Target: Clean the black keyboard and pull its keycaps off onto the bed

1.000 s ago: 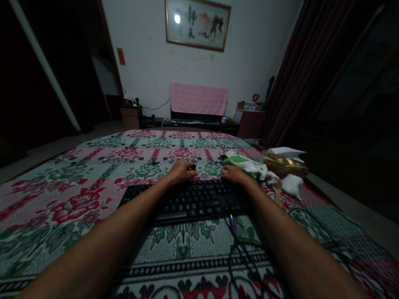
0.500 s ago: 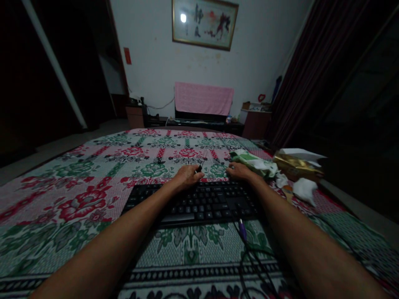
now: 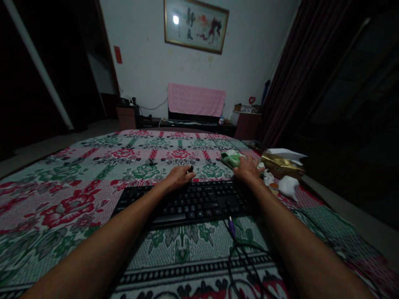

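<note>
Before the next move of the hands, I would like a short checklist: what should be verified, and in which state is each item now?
1. Small dark object held in the left hand: ok.
2. Right hand at the green-and-white packet: ok; whether its fingers grip it: cannot tell.
3. Keyboard resting on the patterned cloth: ok.
4. Keyboard out from under the arms: not ok; in this view, the left forearm crosses over its left part.
5. Black cable neatly gathered: not ok; it lies in loose loops near the purple plug.
6. White crumpled tissue away from the keys: ok, off to the right.
</note>
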A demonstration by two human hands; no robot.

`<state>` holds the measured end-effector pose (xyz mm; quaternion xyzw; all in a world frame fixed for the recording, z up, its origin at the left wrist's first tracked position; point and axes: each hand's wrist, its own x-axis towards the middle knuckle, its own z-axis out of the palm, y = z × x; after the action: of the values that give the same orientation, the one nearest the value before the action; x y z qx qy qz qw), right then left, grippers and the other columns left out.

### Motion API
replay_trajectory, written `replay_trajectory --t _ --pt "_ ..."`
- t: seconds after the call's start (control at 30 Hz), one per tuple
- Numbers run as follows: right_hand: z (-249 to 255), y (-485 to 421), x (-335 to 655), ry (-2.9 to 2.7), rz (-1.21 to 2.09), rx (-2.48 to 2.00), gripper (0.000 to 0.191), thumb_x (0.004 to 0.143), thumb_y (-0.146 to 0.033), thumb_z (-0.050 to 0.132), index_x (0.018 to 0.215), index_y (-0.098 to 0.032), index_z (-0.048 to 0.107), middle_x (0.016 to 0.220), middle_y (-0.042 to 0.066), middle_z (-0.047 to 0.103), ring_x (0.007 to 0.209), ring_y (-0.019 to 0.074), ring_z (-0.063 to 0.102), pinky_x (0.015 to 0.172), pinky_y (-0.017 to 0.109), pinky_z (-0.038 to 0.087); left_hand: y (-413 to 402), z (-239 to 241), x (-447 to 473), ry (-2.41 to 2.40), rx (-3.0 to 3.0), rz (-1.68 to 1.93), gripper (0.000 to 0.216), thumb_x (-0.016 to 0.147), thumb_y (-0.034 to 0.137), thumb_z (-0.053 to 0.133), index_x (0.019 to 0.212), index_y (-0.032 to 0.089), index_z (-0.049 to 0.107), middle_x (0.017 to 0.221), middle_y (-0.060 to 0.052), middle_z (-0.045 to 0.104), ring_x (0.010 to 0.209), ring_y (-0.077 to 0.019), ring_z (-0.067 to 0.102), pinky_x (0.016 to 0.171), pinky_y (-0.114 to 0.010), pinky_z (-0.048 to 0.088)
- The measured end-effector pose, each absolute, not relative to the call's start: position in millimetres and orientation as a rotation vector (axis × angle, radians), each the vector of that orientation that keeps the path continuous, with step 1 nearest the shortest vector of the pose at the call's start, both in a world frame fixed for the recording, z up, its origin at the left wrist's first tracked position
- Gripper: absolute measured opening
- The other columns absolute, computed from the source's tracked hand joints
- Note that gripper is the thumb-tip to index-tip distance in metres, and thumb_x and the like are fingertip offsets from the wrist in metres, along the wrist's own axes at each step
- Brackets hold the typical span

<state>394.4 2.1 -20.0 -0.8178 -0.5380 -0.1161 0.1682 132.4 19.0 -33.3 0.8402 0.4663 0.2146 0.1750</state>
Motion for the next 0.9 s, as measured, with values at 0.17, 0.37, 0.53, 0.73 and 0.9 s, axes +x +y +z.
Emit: replay_trajectory --t 0.17,0.37,0.53,0.73,0.9 --pt "-34.4 1.5 414.4 -1.524 -0.187 -2.389 0.046 0.076 -0.024 0.048 0.122 -0.022 0.050 0.127 0.012 0.042 0.115 0.0332 0.040 0.089 0.048 0.038 20.4 -33.4 134.7 1.356 2.394 0.576 0.025 0.081 0.033 0.043 0.084 0.017 0.062 0.076 -0.006 0.066 0.074 -0.0188 0.060 0.063 -0.025 0.039" --pt "-38.2 8.8 421.2 -1.608 -0.258 -2.322 0.042 0.076 -0.019 0.047 0.117 -0.017 0.056 0.117 0.014 0.050 0.108 0.0277 0.048 0.092 0.037 0.038 18.5 -29.8 147.0 1.459 2.526 0.428 0.029 0.081 0.038 0.044 0.091 0.020 0.063 0.089 -0.009 0.068 0.084 -0.0223 0.061 0.069 -0.028 0.041" --pt "-36.3 16.0 414.3 -1.580 -0.271 -2.315 0.038 0.079 -0.026 0.047 0.115 -0.019 0.058 0.115 0.014 0.052 0.102 0.0272 0.052 0.083 0.035 0.043 15.6 -30.8 153.6 1.518 2.557 0.363 0.033 0.082 0.040 0.042 0.099 0.020 0.063 0.094 -0.011 0.068 0.089 -0.0246 0.061 0.071 -0.031 0.043" --pt "-33.4 27.6 401.9 -1.585 -0.176 -2.279 0.043 0.080 -0.031 0.047 0.120 -0.019 0.053 0.116 0.014 0.051 0.101 0.0243 0.054 0.083 0.032 0.042 15.5 -26.9 173.6 1.552 2.614 0.287 0.037 0.082 0.041 0.039 0.097 0.018 0.064 0.094 -0.016 0.067 0.089 -0.0289 0.062 0.071 -0.035 0.046" --pt "-31.1 19.2 413.3 -1.733 -0.177 -2.244 0.044 0.076 -0.024 0.049 0.120 -0.022 0.050 0.119 0.010 0.052 0.106 0.0241 0.050 0.086 0.034 0.040 18.7 -24.8 190.6 1.630 2.579 0.304 0.038 0.081 0.042 0.039 0.094 0.017 0.065 0.095 -0.017 0.067 0.090 -0.0285 0.062 0.070 -0.034 0.046"
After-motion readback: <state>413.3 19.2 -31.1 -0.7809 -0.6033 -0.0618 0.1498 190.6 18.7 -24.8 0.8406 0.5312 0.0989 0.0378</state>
